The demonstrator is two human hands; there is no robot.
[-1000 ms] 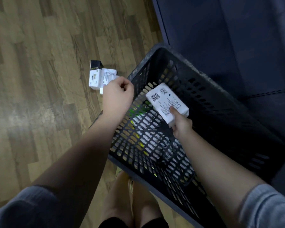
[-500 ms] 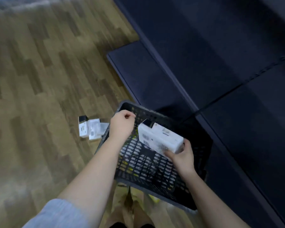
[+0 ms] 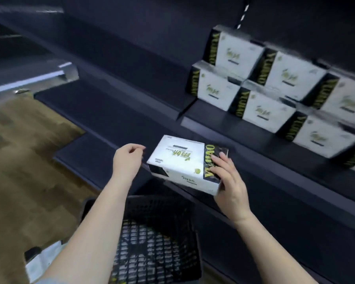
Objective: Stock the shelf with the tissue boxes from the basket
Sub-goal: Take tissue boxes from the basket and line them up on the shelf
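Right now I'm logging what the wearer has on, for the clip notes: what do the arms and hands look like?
Both forearms are bare. The left hand and right hand wear no gloves, and no rings or watch show. A pale grey-blue sleeve edge peeks in at the bottom left; the right arm leaves the frame before any sleeve shows.

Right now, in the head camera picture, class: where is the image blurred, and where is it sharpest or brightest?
Head view: the stacked white-and-black tissue boxes on the dark shelf smear with motion blur toward the right edge; the white tissue box gripped by the right hand is sharpest and brightest; the black plastic basket is dim; shelf lines bow, suggesting wide-angle distortion.
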